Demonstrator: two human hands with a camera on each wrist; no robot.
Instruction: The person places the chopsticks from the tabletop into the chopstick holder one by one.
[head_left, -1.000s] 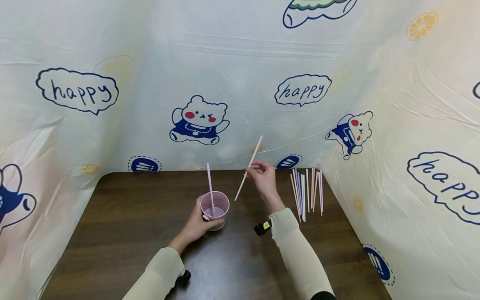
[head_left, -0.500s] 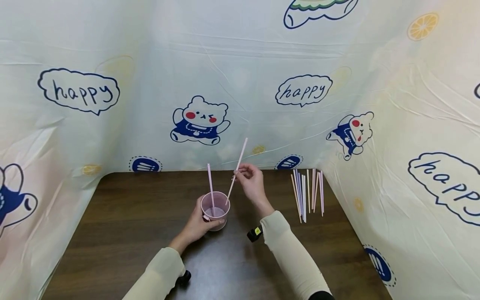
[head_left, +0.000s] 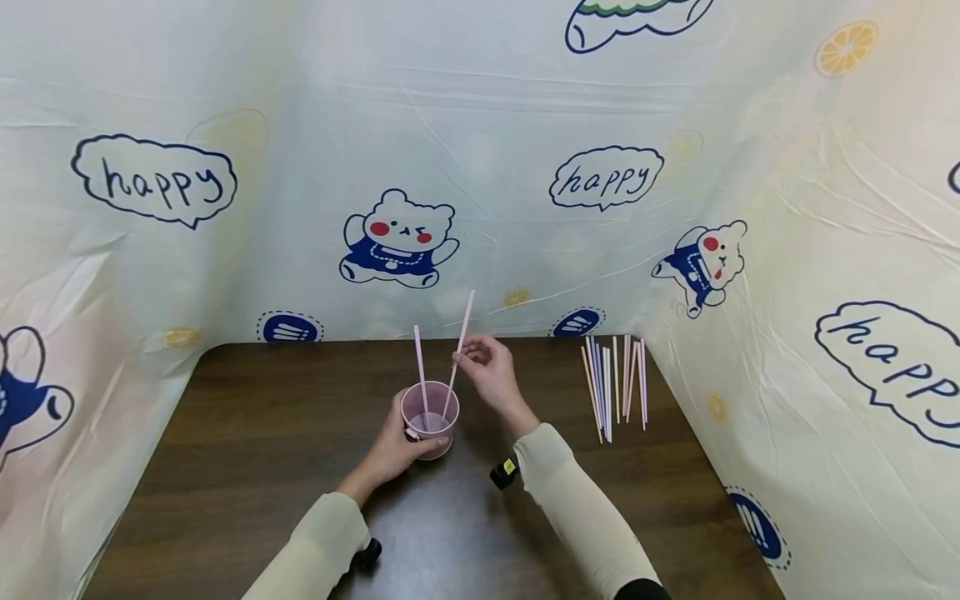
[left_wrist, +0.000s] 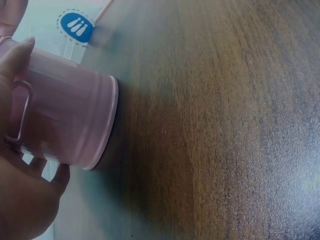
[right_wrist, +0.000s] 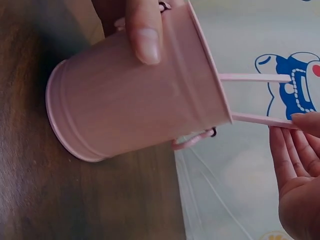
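On the table, a small pink metal bucket (right_wrist: 125,100) with side handles stands upright. My left hand (head_left: 393,446) grips it round the wall, thumb across the near side. One thin pink stick (head_left: 420,358) leans inside it, its top rising past the rim. Just right of the bucket, my right hand (head_left: 491,373) pinches a second pink stick (head_left: 467,317) between thumb and fingertips. That stick's lower end is inside the bucket, near the right inner wall. The right wrist view shows both sticks coming out of the bucket's mouth, with the fingers (right_wrist: 282,155) on the lower one.
Several pink, purple and white sticks (head_left: 606,387) lie side by side at the table's right rear. A printed cloth (head_left: 495,108) hangs behind and along both sides of the brown wooden table (head_left: 247,467).
My right hand has moved left with its stick and lowered the stick's bottom end into the bucket. The left hand and the bucket have stayed in place.
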